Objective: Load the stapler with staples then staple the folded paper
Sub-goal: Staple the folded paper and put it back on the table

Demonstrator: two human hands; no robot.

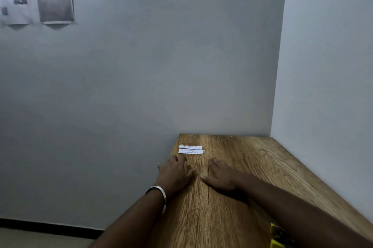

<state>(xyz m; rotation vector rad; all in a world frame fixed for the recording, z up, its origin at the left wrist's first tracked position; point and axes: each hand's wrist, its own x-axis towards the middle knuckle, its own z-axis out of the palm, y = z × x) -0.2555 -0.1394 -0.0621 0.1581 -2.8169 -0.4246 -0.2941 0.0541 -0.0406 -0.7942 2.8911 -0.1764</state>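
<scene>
Wooden table (pixel 242 177) fills the corner, and both hands lie flat and spread on it, holding nothing: the left hand (pixel 174 173) at the table's left edge, the right hand (pixel 221 177) just beside it. Folded paper (pixel 190 150) lies beyond the fingertips, near the far left edge. A yellow object (pixel 275 235), possibly the stapler, peeks from under the right forearm, mostly hidden. Likely nothing is loaded yet. A careless reach could push the paper off the edge, or the forearm could knock the yellow object.
</scene>
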